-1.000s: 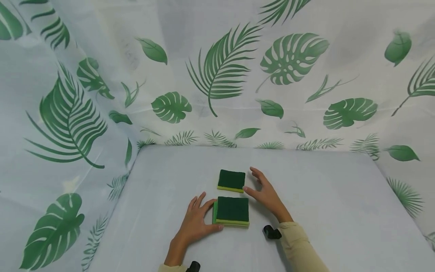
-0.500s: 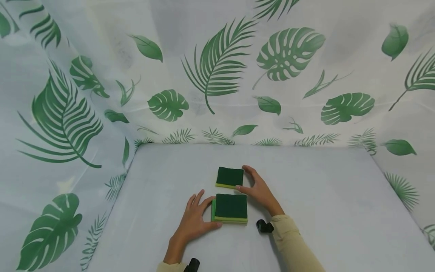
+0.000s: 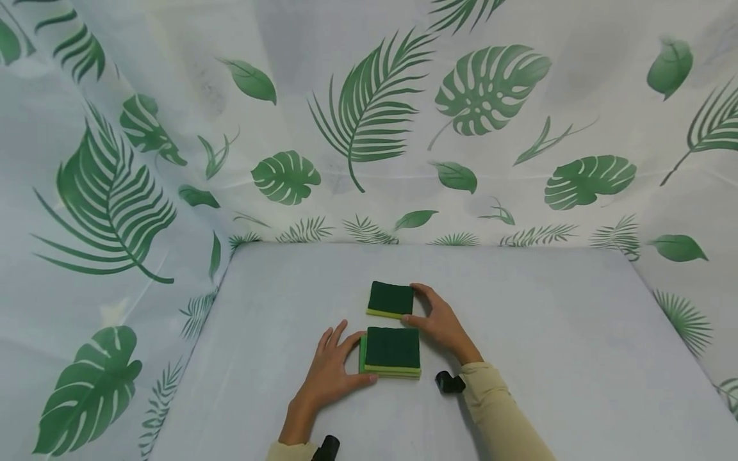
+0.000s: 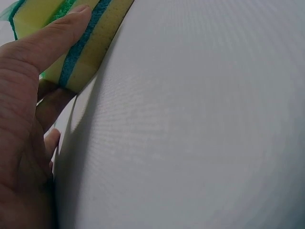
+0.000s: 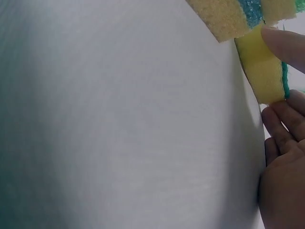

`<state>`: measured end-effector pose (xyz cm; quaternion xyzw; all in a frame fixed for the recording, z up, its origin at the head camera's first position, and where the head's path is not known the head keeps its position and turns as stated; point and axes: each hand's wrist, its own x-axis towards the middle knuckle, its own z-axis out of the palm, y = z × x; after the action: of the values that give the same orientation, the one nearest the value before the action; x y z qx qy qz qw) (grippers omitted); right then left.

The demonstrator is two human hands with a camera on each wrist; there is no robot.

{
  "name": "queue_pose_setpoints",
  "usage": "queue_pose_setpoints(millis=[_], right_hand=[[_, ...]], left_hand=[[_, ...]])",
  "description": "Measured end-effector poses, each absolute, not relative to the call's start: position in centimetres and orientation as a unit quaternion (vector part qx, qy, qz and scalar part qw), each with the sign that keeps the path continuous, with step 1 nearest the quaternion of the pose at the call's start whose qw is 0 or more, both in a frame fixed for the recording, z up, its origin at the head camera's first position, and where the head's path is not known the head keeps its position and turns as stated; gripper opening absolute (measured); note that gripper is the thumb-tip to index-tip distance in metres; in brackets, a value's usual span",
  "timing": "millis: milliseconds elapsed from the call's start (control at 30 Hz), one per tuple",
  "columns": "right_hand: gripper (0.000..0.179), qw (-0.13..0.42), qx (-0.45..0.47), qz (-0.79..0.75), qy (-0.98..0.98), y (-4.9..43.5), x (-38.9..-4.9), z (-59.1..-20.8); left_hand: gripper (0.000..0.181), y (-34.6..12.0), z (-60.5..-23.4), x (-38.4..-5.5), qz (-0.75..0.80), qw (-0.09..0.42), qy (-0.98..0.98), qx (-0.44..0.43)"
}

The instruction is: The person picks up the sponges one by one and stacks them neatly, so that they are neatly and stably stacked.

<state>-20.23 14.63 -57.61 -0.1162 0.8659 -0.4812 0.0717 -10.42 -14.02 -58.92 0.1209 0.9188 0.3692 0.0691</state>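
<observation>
— So, what have your hands got?

— My left hand (image 3: pixel 331 374) rests on the table, thumb and fingers curled against the near-left corner of a stack of square sponges, yellow foam with dark green scouring tops (image 3: pixel 392 352). My right hand (image 3: pixel 441 323) grips the right edge of a single smaller square sponge, dark green on yellow foam (image 3: pixel 391 299).

— Where are they?

— Mid-table on the pale grey cloth (image 3: pixel 548 358), the single one just beyond the stack, a narrow gap between them.

— Any brand or writing?

— None that I can read. Up close, the foam shows a teal band between yellow layers.
</observation>
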Motion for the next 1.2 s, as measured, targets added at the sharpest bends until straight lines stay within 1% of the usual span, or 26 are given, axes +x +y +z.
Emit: queue_pose_setpoints(millis=[467, 900, 1200], right_hand=[[0.083, 0.079, -0.108, -0.516, 0.846, 14.9, -20.3, -57.1], [0.078, 0.059, -0.124, -0.542, 0.829, 15.3, -19.9, -56.1], [0.077, 0.060, -0.143, -0.561, 0.813, 15.6, -19.6, -55.2]], left_hand=[[0.092, -13.9, -58.6, -10.4, 0.374, 0.071, 0.918, 0.115], [0.091, -14.0, -58.7, -10.4, 0.377, 0.069, 0.916, 0.115], [0.091, -14.0, -58.8, -10.5, 0.377, 0.063, 0.917, 0.114]])
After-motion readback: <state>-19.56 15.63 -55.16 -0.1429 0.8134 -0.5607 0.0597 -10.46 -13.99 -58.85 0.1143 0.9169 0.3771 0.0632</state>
